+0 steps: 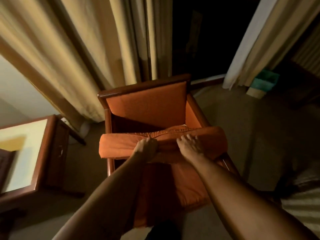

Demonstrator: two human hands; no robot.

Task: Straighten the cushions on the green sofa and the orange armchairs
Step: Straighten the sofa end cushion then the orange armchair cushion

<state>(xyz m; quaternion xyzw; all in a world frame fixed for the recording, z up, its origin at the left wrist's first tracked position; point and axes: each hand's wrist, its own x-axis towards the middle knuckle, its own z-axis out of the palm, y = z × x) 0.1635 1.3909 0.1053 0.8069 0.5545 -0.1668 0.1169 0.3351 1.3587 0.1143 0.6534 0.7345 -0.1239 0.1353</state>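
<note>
While our left hand (146,148) and right hand (188,144) pinch the cushion (119,144) over the armchair (147,103), it sags — soft, light, best gripped along its edges

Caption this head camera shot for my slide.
Both hands, left hand and right hand, grip an orange cushion above the armchair.

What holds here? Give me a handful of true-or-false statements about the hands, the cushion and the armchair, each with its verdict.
1. Both hands grip the orange cushion. True: the left hand and the right hand both hold it.
2. The cushion lies flat in the armchair seat. False: it is lifted, spanning across the arms.
3. The armchair is green. False: it is orange with a wooden frame.
4. Curtains hang behind the armchair. True.
5. A wooden side table stands to the armchair's left. True.
</note>
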